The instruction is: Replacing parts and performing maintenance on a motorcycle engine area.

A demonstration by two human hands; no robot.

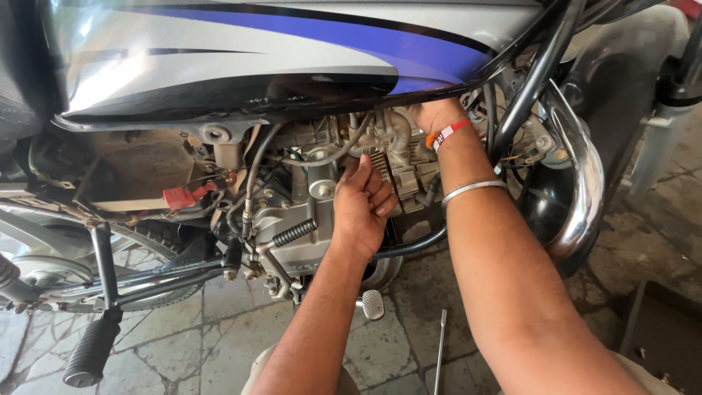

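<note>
Up close, grimy grey engine (333, 172); left hand (363, 208) loosely open against it; right hand (431, 113) grip hidden.

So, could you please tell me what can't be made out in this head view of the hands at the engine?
- Right hand: fingers hidden behind the tank edge and engine; what they touch cannot be told.
- Left hand: palm faces the engine, so any contact is hidden.
- Rod on the floor: cut off by the bottom edge.
- Kick lever: upper end lost behind the frame.
</note>
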